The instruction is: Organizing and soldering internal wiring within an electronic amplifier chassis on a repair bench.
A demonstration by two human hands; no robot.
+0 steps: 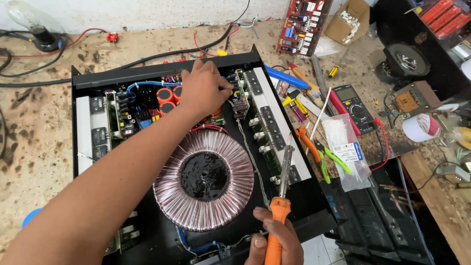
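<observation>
An open black amplifier chassis (93, 78) lies on a stained workbench. Inside it sit a large copper-wound ring transformer (171, 206), orange capacitors (165, 95) and green circuit boards. My left hand (203, 88) reaches across the chassis and its fingers are pinched on something small among the wires and parts next to the right board (245, 100); what they hold is hidden. At the near edge my right hand (274, 243) grips an orange-handled soldering iron (279, 196), its metal shaft pointing up over the chassis's right side.
Right of the chassis lie orange and green pliers (319, 152), a bag of white cable ties (343, 147), a multimeter (355, 105) with red lead, a tape roll (421, 127) and a red circuit board (304, 24). Black cables run at the back left by a light bulb (22, 14).
</observation>
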